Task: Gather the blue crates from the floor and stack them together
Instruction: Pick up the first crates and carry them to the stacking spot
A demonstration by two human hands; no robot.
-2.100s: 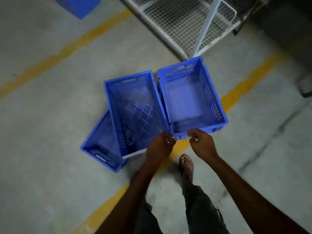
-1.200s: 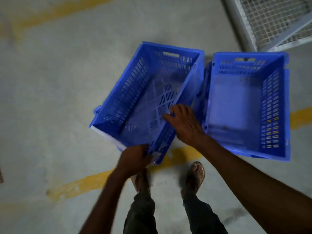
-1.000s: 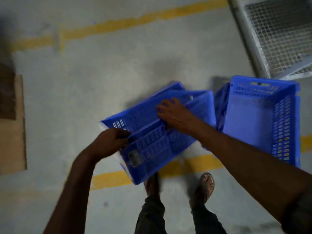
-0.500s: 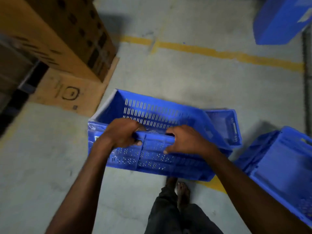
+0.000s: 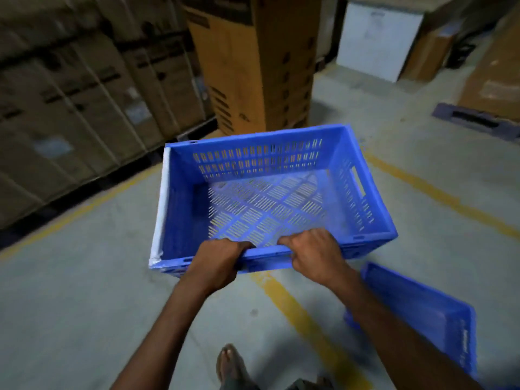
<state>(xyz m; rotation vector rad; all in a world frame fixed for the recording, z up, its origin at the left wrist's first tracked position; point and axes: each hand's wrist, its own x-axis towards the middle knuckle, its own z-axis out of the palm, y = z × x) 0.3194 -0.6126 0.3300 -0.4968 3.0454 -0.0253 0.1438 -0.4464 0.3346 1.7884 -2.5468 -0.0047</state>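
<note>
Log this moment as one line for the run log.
phase: carry | left hand: grips near rim of held crate | right hand: grips same rim | held crate: empty, upright | second crate: on floor

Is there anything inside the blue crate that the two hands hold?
No, the blue crate is empty; its whole slotted bottom shows.

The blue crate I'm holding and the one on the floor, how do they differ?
The held crate is lifted in the grip of left hand and right hand at its near rim; the floor crate lies untouched. The held crate shows whole, with a white strip on its left rim; the floor crate is partly hidden behind the right arm. Both are blue.
</note>
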